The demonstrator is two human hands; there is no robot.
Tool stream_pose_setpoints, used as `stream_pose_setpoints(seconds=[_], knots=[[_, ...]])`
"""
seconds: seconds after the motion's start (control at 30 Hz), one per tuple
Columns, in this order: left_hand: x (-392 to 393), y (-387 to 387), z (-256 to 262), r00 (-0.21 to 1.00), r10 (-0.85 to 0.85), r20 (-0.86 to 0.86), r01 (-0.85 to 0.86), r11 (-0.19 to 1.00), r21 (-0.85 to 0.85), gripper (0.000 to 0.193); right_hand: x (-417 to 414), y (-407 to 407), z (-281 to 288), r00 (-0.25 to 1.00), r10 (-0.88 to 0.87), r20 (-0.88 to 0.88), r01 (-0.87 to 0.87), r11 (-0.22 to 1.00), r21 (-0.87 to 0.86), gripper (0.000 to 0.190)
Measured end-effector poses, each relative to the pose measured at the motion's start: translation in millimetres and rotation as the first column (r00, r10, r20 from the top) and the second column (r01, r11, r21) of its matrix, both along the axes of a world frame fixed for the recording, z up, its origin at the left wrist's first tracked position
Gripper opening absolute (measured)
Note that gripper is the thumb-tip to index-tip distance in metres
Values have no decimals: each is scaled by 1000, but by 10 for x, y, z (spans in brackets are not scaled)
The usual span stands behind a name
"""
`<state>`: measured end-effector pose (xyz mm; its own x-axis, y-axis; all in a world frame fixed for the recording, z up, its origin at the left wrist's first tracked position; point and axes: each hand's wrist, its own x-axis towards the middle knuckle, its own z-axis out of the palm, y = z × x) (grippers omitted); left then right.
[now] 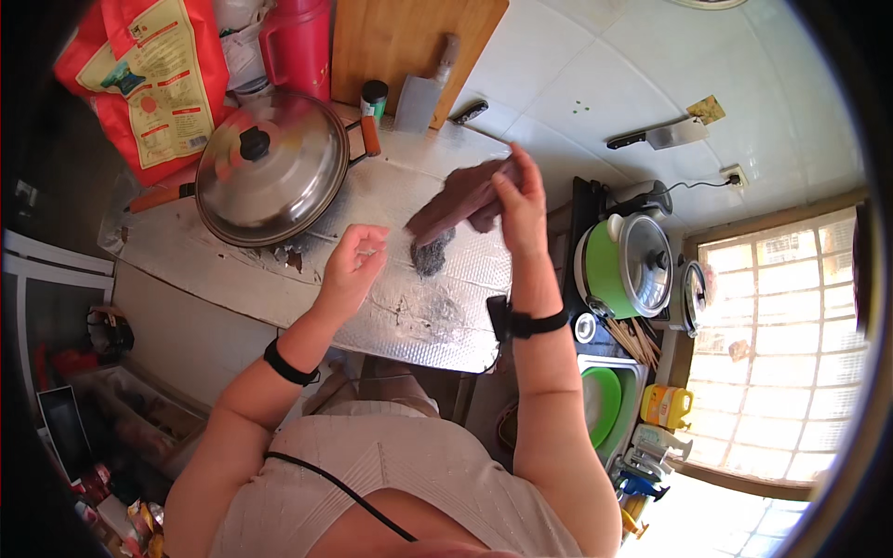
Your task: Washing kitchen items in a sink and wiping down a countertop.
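A dark brown cloth [460, 199] hangs from my right hand [523, 202], pinched between the thumb and fingers above the foil-covered counter [391, 307]. Its lower left end reaches over a grey scouring pad [429, 257], which looks like steel wool and is partly hidden by the cloth. My left hand [354, 265] hovers to the left of the pad with its fingers loosely curled and nothing in them. Beyond it stands a lidded wok [275, 174] with wooden handles.
A cleaver [422, 91] leans on a wooden cutting board [384, 49] at the back, beside a small dark-capped jar [374, 99]. A red bag [157, 97] and a pink thermos [300, 52] stand behind the wok. To the right are a green pot [621, 265] and a sink [631, 390].
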<state>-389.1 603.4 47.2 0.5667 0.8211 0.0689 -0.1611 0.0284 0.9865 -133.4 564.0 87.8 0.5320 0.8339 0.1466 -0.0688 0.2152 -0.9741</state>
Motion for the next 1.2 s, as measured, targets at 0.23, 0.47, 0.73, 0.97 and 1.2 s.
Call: stream_pose_setpoints(seconds=[0.23,0.47,0.73,0.97,1.2], knots=[[-363,-26,-365,991,-55,-122,33,983,-181,8,1357,139,-1075,566,426,706,518,481,-707,83],[-290,-136,-495,968,-1,-250,-87,937,-339,4,1245,426,-2119,178,409,895,587,686,-430,76],[-230,-168,-442,970,54,-235,-142,914,-379,5,1124,1438,-2134,343,358,869,537,684,-494,53],[-237,75,-248,974,5,-227,-77,949,-307,6,1267,1152,-2046,182,660,729,225,694,-684,70],[-459,165,-223,986,2,-168,-53,952,-302,6,-215,1646,-1890,-157,704,693,318,700,-639,54]])
